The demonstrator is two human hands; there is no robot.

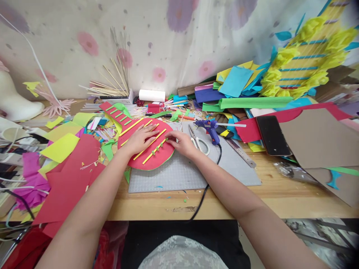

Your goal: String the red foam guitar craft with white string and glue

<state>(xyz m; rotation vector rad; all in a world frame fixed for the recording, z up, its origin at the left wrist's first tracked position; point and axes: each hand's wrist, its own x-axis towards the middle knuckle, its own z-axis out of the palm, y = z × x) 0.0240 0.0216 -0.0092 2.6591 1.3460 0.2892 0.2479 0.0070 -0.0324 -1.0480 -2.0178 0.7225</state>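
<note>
A red paper guitar (151, 153) with yellow strips for strings and small green frets lies on a grey cutting mat (182, 172). My left hand (140, 139) rests flat on the guitar's body, fingers spread over the yellow strips. My right hand (181, 142) sits at the guitar's right edge, its fingertips pinched on a small green piece (165, 141) against a yellow strip.
Scissors (199, 141) and a purple glue gun (211, 129) lie just right of my right hand, its cord running off the table's front edge. A black phone (272, 135), a metal ruler (242, 152), brown cardboard (322, 140) and coloured paper piles surround the mat.
</note>
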